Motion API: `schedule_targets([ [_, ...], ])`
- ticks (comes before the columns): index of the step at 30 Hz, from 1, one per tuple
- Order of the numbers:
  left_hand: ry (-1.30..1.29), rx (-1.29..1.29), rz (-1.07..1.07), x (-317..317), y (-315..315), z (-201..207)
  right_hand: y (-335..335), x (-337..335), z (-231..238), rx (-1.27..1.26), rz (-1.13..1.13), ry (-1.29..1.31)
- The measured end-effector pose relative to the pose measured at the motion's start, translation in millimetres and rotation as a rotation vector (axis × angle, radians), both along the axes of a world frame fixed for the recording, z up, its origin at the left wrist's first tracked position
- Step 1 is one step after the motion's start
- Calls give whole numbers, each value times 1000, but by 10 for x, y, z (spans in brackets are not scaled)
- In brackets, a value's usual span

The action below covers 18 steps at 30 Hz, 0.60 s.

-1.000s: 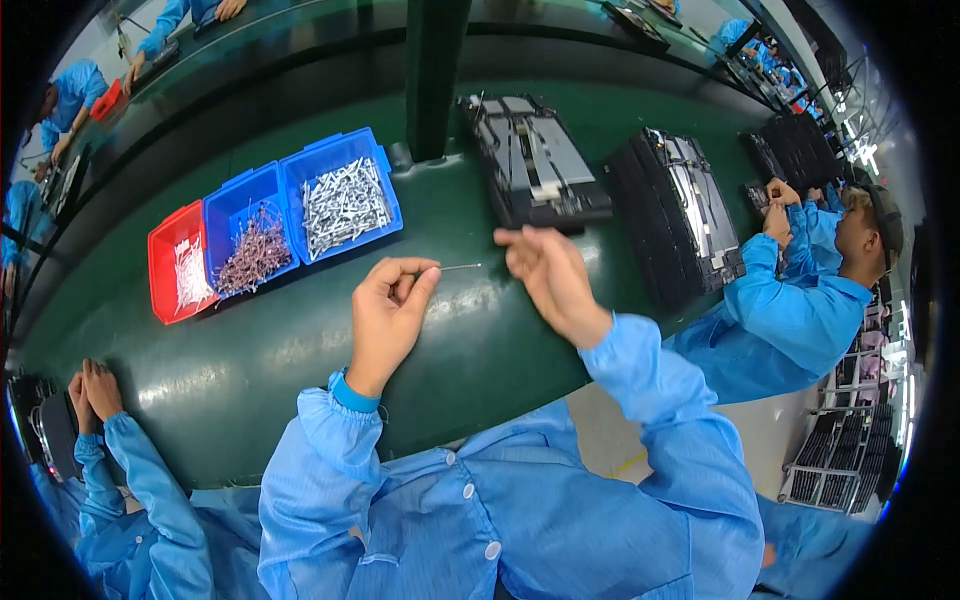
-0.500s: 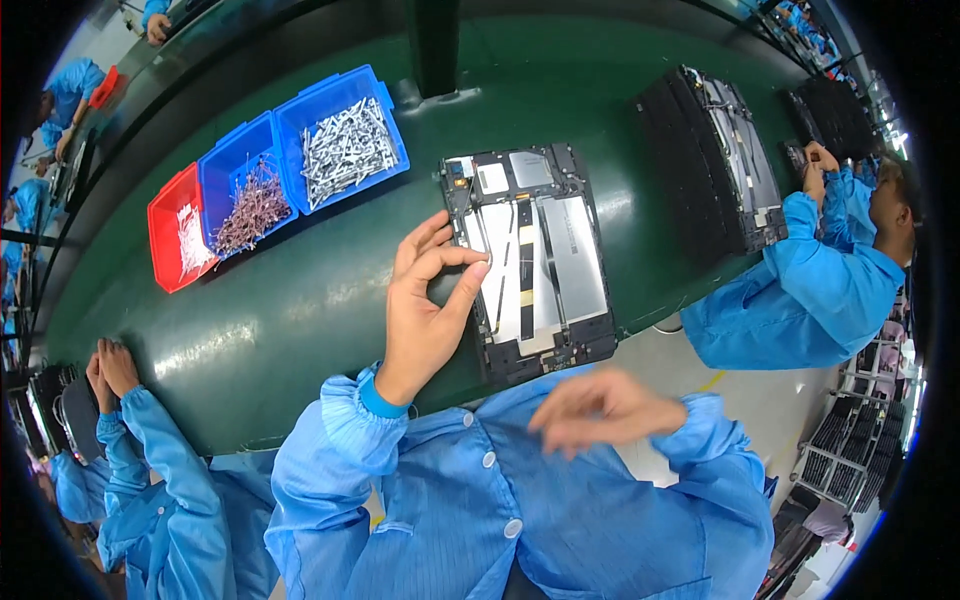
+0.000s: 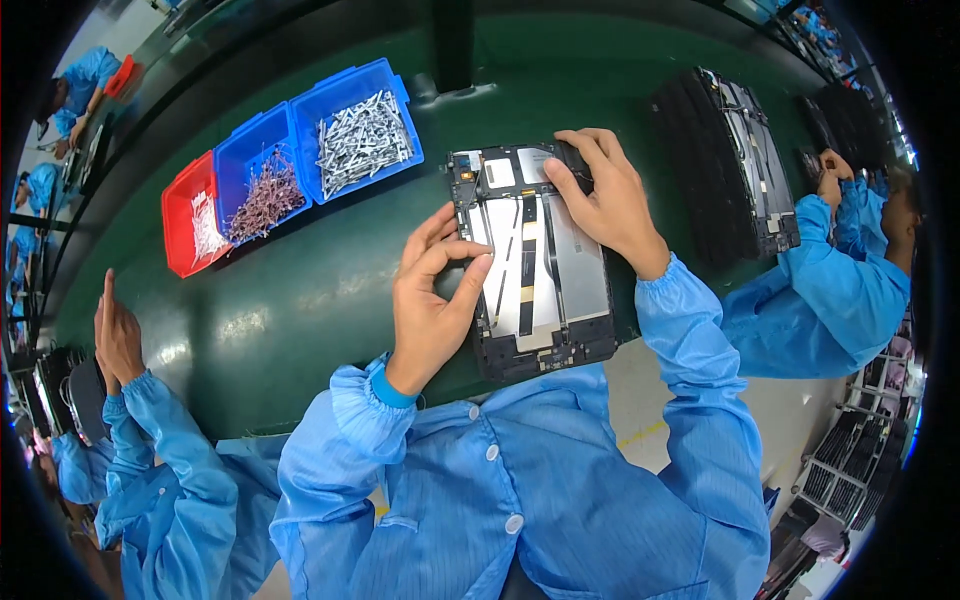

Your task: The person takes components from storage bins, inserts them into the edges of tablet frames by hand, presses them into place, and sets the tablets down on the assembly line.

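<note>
Your opened tablet (image 3: 585, 285) sits between blue bins (image 3: 340, 95) and stacked devices (image 3: 700, 175); left grip (image 3: 432, 300) pinched closed, contents indiscernible; right grip (image 3: 615, 205) half-curled on the tablet, hold unclear.

We've L hand (image 3: 430, 305) at L edge of open tablet (image 3: 590, 285), R hand (image 3: 617, 208) on its upper R corner; blue bins (image 3: 330, 101) L of tablet, dvc stack (image 3: 692, 170) R.

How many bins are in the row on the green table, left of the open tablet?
3, side by side: a red bin at the left end, a middle blue bin, and a right-hand blue bin. None in that row looks hidden.
</note>
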State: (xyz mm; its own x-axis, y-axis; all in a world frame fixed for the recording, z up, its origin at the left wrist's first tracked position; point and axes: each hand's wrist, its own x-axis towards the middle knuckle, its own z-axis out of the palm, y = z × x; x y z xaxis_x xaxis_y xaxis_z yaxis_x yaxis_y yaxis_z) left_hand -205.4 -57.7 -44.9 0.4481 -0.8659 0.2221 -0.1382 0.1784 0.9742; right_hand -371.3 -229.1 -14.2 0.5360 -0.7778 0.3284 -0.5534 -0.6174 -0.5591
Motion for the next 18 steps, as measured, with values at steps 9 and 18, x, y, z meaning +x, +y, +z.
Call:
schedule_targets([
  [9, -206, 79, 32, -48, 304, 111, 216, -45, -8, 51, 72, -66],
  [18, -123, 153, 159, 167, 548, 149, 372, 46, 49, -95, 6, -225],
])
